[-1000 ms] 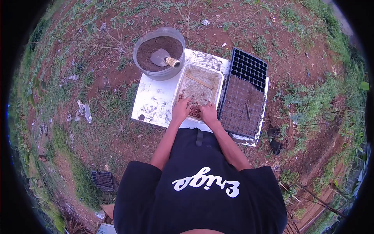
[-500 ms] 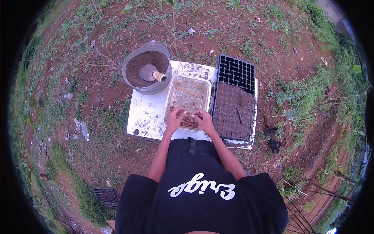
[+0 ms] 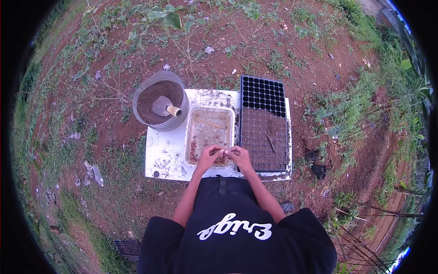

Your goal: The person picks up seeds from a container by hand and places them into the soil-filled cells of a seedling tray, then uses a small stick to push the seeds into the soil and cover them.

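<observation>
My left hand point(image 3: 209, 157) and my right hand point(image 3: 239, 157) meet fingertip to fingertip over the near end of a pale plastic tray point(image 3: 188, 137). Both are closed in a pinch. A tiny dark thing shows at the fingertips, too small to name. Beneath the hands lie small reddish-brown seeds point(image 3: 193, 148), partly hidden by my fingers. Inside the tray's far half rests a flat wooden strip point(image 3: 210, 123). Right of the hands is a black seedling tray point(image 3: 263, 96), its nearer cells filled with soil and a short stick point(image 3: 271, 143) lying on top.
A clear round tub point(image 3: 138, 109) of dark soil stands at the back left, with a trowel point(image 3: 161, 106) in it. Everything sits on a white, dirt-stained board point(image 3: 164, 157). Weedy red ground surrounds it. Another black cell tray point(image 3: 127, 248) lies at lower left.
My hands have come together, fingertips now touching, where they were slightly apart over the seeds. The view has shifted, so the board and its things appear lower and further left.
</observation>
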Available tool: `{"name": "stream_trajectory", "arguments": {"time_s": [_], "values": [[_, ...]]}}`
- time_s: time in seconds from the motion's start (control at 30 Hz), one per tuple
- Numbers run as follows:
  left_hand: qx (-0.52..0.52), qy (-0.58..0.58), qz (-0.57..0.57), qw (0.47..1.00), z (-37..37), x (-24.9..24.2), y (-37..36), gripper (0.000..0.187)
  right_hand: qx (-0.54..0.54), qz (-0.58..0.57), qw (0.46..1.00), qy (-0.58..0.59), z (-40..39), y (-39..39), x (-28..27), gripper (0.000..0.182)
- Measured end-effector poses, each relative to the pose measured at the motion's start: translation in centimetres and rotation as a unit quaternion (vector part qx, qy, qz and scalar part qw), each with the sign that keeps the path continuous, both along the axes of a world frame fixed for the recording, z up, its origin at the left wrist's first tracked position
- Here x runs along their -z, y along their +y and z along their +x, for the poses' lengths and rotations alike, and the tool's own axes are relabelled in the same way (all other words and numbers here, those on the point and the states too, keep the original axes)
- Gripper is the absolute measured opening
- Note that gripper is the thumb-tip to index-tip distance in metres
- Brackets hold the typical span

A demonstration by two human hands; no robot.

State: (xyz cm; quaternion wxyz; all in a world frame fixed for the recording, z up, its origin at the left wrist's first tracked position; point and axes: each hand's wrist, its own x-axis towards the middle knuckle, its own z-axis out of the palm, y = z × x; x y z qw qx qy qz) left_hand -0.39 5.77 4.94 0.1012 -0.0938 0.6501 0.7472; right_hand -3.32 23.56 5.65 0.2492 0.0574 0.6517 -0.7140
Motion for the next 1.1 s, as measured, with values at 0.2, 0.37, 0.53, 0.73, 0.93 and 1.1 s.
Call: {"name": "stream_trajectory", "arguments": {"time_s": [0.2,0.37,0.53,0.73,0.93,1.1], "values": [[0.032,-0.024,0.012,0.999,-0.6,-0.4,1.8,0.019,0.030,-0.010,0.999,-0.039,0.2,1.8,-0.6,0.015],[0.044,-0.050,0.050,0.997,-1.0,-1.1,3.4,0.017,0.080,-0.031,0.994,-0.066,0.5,3.1,-0.9,0.014],[0.057,-0.028,0.107,0.992,-1.6,0.5,4.8,0.017,0.089,-0.020,0.994,-0.059,0.6,4.2,-1.5,0.017],[0.052,-0.025,0.125,0.990,-2.2,0.3,6.4,0.015,0.109,-0.018,0.992,-0.060,1.2,5.7,-2.2,0.019],[0.091,-0.034,0.124,0.988,-2.3,-0.1,6.6,0.024,0.145,-0.024,0.986,-0.084,2.3,6.2,-2.3,0.019],[0.078,-0.053,0.152,0.984,-2.0,-0.5,6.4,0.026,0.133,0.006,0.990,-0.053,3.0,6.1,-2.4,0.021]]}}
